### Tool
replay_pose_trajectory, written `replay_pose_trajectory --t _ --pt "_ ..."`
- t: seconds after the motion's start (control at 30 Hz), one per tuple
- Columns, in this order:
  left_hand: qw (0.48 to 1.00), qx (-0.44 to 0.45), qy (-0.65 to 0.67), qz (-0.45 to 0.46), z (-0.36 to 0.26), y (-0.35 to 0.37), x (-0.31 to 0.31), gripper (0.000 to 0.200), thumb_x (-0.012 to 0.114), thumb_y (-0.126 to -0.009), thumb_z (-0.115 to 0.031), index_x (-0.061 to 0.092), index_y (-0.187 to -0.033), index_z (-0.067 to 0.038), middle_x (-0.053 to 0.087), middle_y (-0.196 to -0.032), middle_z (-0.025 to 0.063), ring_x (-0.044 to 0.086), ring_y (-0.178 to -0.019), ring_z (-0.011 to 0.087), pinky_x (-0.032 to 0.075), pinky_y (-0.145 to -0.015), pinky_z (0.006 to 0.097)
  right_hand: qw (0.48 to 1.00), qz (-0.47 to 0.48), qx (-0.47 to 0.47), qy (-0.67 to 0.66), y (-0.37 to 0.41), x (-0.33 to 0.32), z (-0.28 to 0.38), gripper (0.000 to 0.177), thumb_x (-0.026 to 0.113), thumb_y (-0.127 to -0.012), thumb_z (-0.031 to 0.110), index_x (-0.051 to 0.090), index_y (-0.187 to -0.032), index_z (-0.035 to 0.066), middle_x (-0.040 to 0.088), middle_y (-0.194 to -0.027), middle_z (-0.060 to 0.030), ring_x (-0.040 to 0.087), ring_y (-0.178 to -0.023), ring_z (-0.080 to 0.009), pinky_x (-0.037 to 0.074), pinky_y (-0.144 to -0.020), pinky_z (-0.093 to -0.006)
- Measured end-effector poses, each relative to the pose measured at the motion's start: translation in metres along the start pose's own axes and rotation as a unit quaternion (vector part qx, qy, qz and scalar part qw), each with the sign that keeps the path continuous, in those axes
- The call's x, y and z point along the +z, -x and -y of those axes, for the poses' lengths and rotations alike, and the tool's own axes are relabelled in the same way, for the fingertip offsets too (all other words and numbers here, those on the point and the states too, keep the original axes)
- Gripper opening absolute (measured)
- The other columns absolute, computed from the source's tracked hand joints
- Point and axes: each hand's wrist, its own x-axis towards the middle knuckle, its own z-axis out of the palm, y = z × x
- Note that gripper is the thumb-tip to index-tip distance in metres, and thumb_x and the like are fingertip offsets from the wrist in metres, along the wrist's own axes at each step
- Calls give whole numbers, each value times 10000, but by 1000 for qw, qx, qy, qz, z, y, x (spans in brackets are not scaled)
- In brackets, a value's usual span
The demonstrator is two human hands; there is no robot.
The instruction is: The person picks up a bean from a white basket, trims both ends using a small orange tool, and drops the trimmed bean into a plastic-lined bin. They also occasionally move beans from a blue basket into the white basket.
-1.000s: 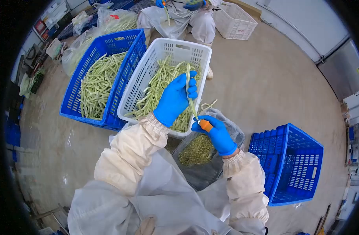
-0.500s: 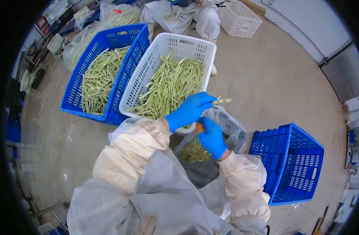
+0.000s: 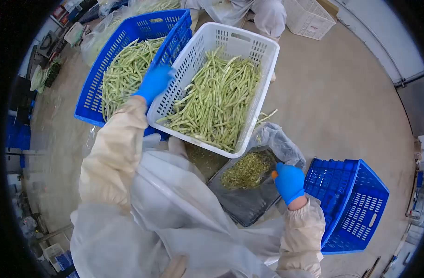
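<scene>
My left hand [image 3: 156, 84], in a blue glove and blurred by motion, is over the rim between the blue basket [image 3: 92, 82] and the white basket [image 3: 271, 55]. Its fingers are too smeared to read. Long green beans [image 3: 216, 99] lie in the white basket, and more beans [image 3: 128, 69] fill part of the blue one. My right hand [image 3: 289, 182], also gloved in blue, is closed around a small orange thing [image 3: 274, 174], beside a dark, bag-lined container [image 3: 244, 206] of green trimmings [image 3: 249, 171]. A few beans [image 3: 267, 116] stick out past the white basket's right side.
Stacked blue baskets [image 3: 351, 204] stand tilted at the right. Another person [image 3: 270, 16] in pale clothing is beyond the white basket, with a second white basket [image 3: 309, 18] to the right. Clear plastic bags [image 3: 100, 39] lie behind the blue basket.
My left hand has moved left from the white basket's near edge to the blue basket's side. My right hand has moved right and down, away from the left. The view has shifted.
</scene>
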Motion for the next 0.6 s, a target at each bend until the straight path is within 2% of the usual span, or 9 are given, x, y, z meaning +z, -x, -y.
replay_pose_trajectory --t 0.03,0.1,0.17,0.23,0.3,0.33,0.43,0.5,0.6 --pt "989 82 -80 88 -3 3 35 256 543 -800 -237 623 -1007 -109 614 -1027 147 587 -946 320 464 -805 421 1000 15 2 -9 -4 -11 8 89 623 -711 145 575 -742 76 612 -712 -145 599 -596 -306 456 -550 -419" --pt "918 109 -198 326 -32 7 88 190 553 -755 -204 660 -831 -67 645 -871 172 623 -809 358 501 -715 445 999 35 10 -16 -13 -15 13 91 626 -702 138 569 -735 76 602 -694 -136 595 -604 -301 450 -562 -421" --pt "884 148 -214 389 -15 22 149 185 576 -716 -180 681 -824 -72 649 -865 182 631 -795 360 508 -668 448 996 -26 -77 -28 -19 -13 13 132 645 -686 162 551 -723 78 577 -667 -118 579 -621 -297 434 -598 -412" --pt "868 160 -216 417 23 40 215 182 603 -687 -167 685 -822 -77 645 -851 193 630 -770 364 506 -644 450 997 -26 -67 -40 -21 -11 16 140 648 -678 167 548 -723 80 569 -664 -112 573 -633 -295 427 -618 -409" --pt "886 34 -160 434 63 55 271 188 600 -705 -172 688 -839 -73 649 -900 188 632 -797 359 513 -664 443 997 -31 -53 -49 -23 -10 16 149 651 -670 172 545 -722 82 562 -660 -106 566 -645 -293 420 -639 -406" --pt "886 41 -158 434 52 55 269 188 600 -705 -172 688 -839 -73 649 -900 188 632 -797 359 513 -664 443 997 -34 -60 -41 -24 -10 16 150 648 -664 172 545 -725 82 561 -661 -105 566 -646 -290 418 -639 -407" --pt "903 -47 -175 389 26 48 233 211 599 -727 -189 685 -876 -68 650 -940 176 633 -838 350 513 -699 446 996 -38 -66 -40 -24 -14 19 162 652 -686 187 538 -721 78 550 -658 -111 552 -643 -299 416 -629 -410" --pt "868 -72 -197 450 2 32 197 254 559 -781 -169 668 -993 -80 616 -1094 156 605 -977 338 499 -805 422 995 -48 -66 -49 -23 -16 21 181 660 -715 201 531 -714 74 539 -653 -118 538 -638 -310 416 -619 -412" --pt "864 -23 -220 453 -14 9 145 291 576 -737 -165 662 -999 -71 638 -1012 165 627 -913 327 502 -770 420 992 -67 -83 -60 -20 -19 23 161 639 -724 171 513 -703 74 535 -652 -129 528 -627 -321 407 -611 -422"
